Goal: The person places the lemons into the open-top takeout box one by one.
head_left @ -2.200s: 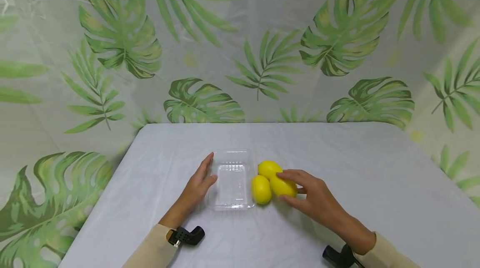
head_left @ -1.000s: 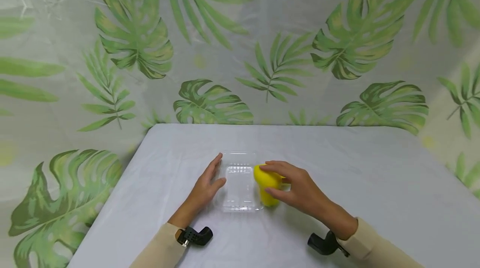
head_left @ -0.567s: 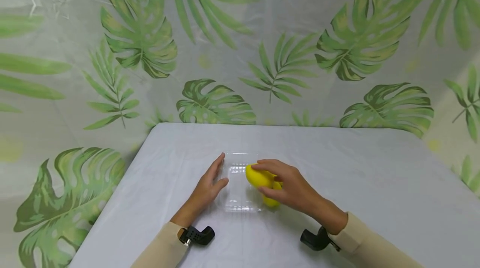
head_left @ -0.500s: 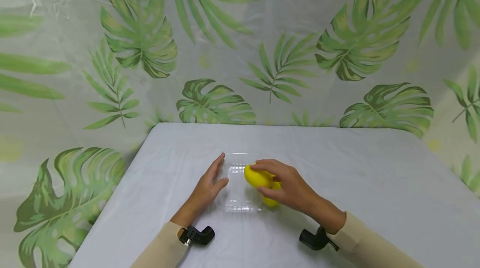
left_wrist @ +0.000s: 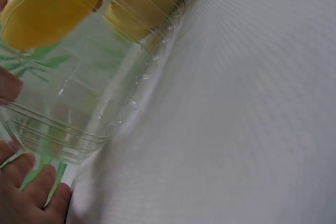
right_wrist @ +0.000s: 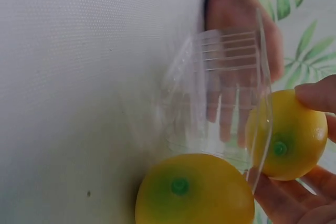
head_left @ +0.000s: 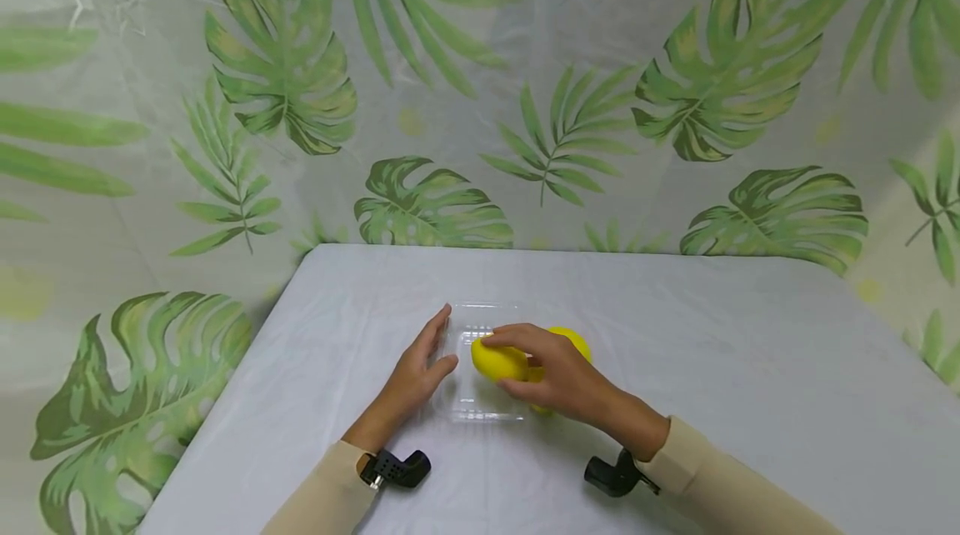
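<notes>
A clear plastic container [head_left: 480, 416] stands without a lid at the middle of the white table. My left hand [head_left: 414, 375] lies along its left side, the fingers nearly straight against the outer wall and the thumb at the rim. My right hand [head_left: 562, 375] grips a yellow lemon [head_left: 495, 362] between thumb and fingers, over the container's right part; its green-tipped end shows in the right wrist view. Two more lemons are on the table right of the container: a farther lemon [head_left: 576, 341], partly behind my hand, and a nearer lemon [right_wrist: 194, 192], mostly hidden by it from above.
White cloth covers the table [head_left: 735, 352], whose back edge meets a leaf-patterned curtain [head_left: 555, 85]. A black camera is strapped to each wrist, the left camera [head_left: 401, 468] and the right camera [head_left: 613, 475] both standing close over the cloth.
My right hand has taken one lemon from the group and carried it left over the container. The other lemons stay on the table. My left hand keeps its place at the container.
</notes>
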`<action>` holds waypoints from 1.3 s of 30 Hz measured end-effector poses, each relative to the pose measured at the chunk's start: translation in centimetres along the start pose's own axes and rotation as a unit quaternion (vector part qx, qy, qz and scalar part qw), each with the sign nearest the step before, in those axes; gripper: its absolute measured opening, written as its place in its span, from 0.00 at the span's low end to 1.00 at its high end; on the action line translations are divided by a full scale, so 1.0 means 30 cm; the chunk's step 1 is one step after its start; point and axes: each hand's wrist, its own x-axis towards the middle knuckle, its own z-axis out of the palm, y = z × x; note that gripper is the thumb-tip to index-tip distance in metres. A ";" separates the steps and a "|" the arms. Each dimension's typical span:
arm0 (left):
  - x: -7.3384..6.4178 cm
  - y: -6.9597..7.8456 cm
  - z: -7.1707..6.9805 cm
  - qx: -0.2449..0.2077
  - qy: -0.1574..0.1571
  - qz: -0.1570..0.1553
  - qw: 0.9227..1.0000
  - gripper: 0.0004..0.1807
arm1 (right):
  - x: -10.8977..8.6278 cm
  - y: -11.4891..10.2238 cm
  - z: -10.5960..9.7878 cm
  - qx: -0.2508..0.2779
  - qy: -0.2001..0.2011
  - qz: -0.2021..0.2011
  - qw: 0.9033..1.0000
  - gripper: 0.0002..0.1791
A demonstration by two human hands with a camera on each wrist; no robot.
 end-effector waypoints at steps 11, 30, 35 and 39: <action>0.024 -0.118 0.016 0.007 0.017 0.007 1.000 0.37 | 0.016 0.004 0.025 0.006 -0.026 -0.005 1.000 0.27; 0.012 -0.059 0.003 -0.013 0.007 -0.037 0.999 0.37 | 0.025 0.004 0.038 -0.068 -0.086 -0.031 0.993 0.25; 0.000 0.002 -0.008 -0.006 -0.004 -0.044 0.999 0.36 | 0.026 -0.007 0.040 -0.075 -0.111 -0.019 0.991 0.25; 0.001 0.002 -0.005 -0.009 -0.003 -0.044 0.999 0.36 | 0.025 -0.015 0.041 -0.084 -0.123 -0.016 0.989 0.25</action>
